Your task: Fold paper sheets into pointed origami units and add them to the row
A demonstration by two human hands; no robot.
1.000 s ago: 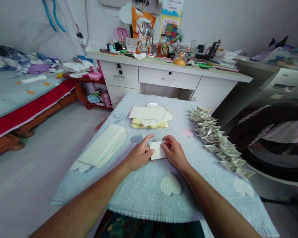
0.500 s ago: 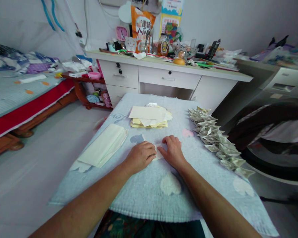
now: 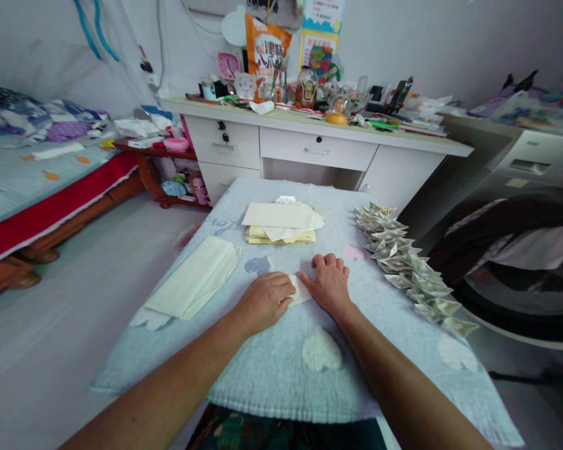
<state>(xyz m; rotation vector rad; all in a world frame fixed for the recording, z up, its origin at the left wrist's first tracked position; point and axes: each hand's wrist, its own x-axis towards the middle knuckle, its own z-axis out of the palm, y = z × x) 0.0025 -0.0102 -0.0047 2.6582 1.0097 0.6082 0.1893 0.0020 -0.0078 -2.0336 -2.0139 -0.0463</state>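
Note:
A small folded piece of pale paper (image 3: 300,291) lies flat on the cloth between my hands. My left hand (image 3: 267,301) covers its left end, fingers curled and pressed together on it. Spread fingers show on my right hand (image 3: 329,284), which rests on the cloth; its thumb reaches to the paper's upper right edge. Beyond the hands is a stack of yellowish and white paper sheets (image 3: 279,216). Larger pale green sheets (image 3: 192,278) lie to the left. Down the right side run rows of folded paper pieces (image 3: 403,269) with pointed tips.
A light blue patterned cloth (image 3: 263,381) covers the table. Behind it stands a white desk (image 3: 319,147) crowded with a jar, an orange bag and a pink clock. A washing machine (image 3: 520,250) is at the right, a bed (image 3: 37,169) at the left.
My right hand has shifted slightly to the right and its fingers have spread, uncovering more of the small paper. My left hand stays on the paper's left end.

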